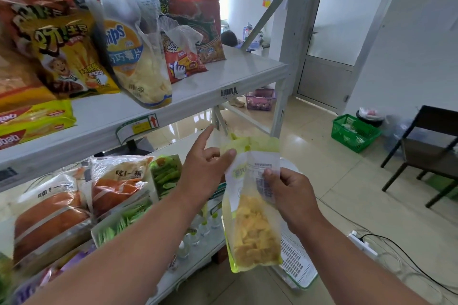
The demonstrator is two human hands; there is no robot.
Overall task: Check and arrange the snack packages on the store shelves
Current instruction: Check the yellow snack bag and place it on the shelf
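At lower centre of the frame the right hand (288, 195) pinched a clear green-edged snack bag (252, 208) by its label side, printed panel turned toward the camera, probably so it could be read; yellow chips sat in its lower half. The left hand (207, 168) was spread, fingertips touching the bag's upper edge, forefinger raised toward the upper shelf (198, 86). Chip bags stood there; bread packs and green snacks filled the lower shelf (188, 270) at lower left. A white basket (297, 260) lay behind the bag, contents hidden

Glossy tiled floor (322, 156), white walls, frosted door (347, 20) (daylit), dark chair (426, 146).
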